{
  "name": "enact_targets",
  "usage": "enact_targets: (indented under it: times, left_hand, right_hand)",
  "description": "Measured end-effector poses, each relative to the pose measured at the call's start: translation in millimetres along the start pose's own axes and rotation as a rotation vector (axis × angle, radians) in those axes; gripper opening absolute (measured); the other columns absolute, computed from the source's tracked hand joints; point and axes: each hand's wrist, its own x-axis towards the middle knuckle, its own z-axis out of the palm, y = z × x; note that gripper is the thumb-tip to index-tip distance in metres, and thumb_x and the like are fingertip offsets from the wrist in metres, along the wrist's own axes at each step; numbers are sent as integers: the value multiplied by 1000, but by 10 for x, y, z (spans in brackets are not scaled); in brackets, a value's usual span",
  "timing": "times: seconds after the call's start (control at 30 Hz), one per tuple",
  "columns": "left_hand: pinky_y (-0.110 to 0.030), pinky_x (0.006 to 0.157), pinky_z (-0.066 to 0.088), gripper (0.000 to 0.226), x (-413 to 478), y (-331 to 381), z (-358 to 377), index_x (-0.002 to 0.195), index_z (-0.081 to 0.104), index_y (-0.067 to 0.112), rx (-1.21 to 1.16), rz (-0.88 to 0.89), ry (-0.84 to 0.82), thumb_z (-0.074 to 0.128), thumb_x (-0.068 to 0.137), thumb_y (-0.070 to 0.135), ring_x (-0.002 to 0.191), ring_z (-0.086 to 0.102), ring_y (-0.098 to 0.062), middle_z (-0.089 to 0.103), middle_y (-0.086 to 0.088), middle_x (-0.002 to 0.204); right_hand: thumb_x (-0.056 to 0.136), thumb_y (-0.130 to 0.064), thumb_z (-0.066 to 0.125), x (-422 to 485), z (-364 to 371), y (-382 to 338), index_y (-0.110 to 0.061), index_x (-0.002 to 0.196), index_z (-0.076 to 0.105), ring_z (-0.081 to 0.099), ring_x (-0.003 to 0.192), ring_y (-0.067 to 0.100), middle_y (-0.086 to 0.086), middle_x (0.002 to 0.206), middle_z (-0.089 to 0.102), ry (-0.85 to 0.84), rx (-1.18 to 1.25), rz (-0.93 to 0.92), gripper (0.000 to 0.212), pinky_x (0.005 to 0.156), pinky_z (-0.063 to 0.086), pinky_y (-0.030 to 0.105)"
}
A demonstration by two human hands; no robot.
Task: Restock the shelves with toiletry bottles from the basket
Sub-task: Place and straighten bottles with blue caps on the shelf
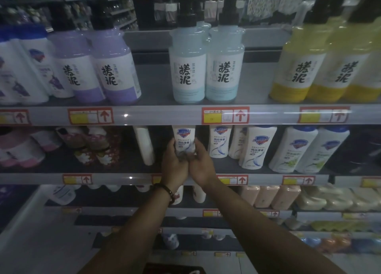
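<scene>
Both arms reach forward and up. The left hand [174, 162], a dark bracelet [167, 191] on its wrist, and the right hand [201, 165] curl their fingers round the lower half of a white bottle [184, 136]. It is held upright over the second shelf [123, 178], just left of a row of similar bottles [219, 141]. Pump bottles [225, 67] stand on the shelf above in a dim shop aisle.

held bottle [184, 138] on middle shelf [127, 178], left of matching bottles [219, 141].
</scene>
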Motion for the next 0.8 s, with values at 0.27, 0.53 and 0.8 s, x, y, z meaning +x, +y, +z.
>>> enact_targets:
  times: [0.27,0.53,0.8]
  left_hand:
    - [-50,111,53,60,50,-42,135,151,48,34,-49,-16,-80,73,97,25,131,62,-18,64,6,143]
    - [-50,113,50,61,12,64,173,153,45,32,-41,4,-117,73,99,27,136,59,-21,62,2,147]
    - [-53,112,52,66,35,64,201,154,42,39,-19,10,-152,73,97,34,137,59,-18,61,7,148]
  right_hand:
    - [106,-19,57,2,-111,27,-37,133,56,63,106,-7,-23,120,67,28,9,15,32,89,49,14]
    - [107,-17,56,-30,-155,52,-40,115,56,62,102,-5,-25,112,64,33,24,59,25,83,47,11]
    - [107,-26,55,17,-166,66,-33,133,57,66,115,10,-15,122,69,15,40,107,28,103,56,38]
